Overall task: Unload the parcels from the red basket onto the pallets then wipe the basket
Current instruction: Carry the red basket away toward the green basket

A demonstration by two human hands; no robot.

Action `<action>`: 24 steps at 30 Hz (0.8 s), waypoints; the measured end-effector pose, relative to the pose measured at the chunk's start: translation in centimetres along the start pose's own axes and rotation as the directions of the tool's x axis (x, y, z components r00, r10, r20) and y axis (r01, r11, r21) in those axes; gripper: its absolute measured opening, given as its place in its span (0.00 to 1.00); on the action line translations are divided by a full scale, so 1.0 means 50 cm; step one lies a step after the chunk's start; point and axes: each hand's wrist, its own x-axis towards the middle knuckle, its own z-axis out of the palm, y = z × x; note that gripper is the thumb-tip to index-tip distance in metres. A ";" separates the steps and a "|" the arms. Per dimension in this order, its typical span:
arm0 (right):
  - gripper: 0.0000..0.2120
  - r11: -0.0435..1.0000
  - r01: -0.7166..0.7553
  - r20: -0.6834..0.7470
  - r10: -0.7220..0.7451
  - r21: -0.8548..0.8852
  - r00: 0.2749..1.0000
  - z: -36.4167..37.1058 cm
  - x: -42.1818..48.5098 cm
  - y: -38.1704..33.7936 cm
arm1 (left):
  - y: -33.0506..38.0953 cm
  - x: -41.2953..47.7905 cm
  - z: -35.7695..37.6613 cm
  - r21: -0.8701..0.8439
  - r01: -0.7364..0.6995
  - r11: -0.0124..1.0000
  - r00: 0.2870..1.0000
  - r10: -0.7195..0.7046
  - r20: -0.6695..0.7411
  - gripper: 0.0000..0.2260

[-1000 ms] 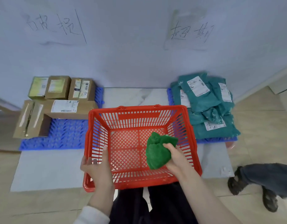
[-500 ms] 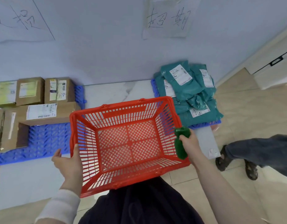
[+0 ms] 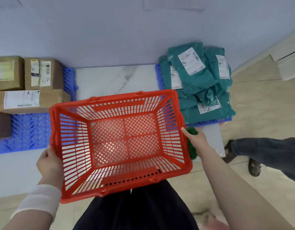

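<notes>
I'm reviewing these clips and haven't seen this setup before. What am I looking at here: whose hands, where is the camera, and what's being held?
There is no machine. A person wears a wide-angle camera on the head, looking down at their own bare hands. The left hand holds the left rim of an empty red basket. The right hand is at the right rim, its grip closed on a green cloth against the outside wall. On the floor, cardboard boxes sit on a blue pallet at the left, and teal mailer bags are piled at the right. The legs at the right edge belong to another person.
</notes>
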 end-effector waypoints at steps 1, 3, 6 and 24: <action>0.13 1.000 -0.017 0.031 0.016 0.025 0.999 0.001 0.006 0.002 | -0.003 0.003 0.003 0.001 -0.003 1.000 1.000 0.003 -0.020 0.19; 0.12 0.997 -0.043 0.088 0.038 0.056 0.995 -0.002 0.014 0.006 | -0.006 0.003 0.008 0.002 -0.012 1.000 0.999 0.012 -0.039 0.18; 0.16 0.996 -0.059 0.149 0.049 0.062 0.988 -0.008 0.020 0.010 | -0.005 0.001 0.010 -0.008 0.013 1.000 0.999 -0.014 -0.036 0.17; 0.12 0.983 0.154 0.203 -0.170 0.096 0.964 0.097 -0.142 -0.036 | -0.032 -0.005 -0.221 -0.380 0.088 0.921 0.983 -0.142 -0.118 0.16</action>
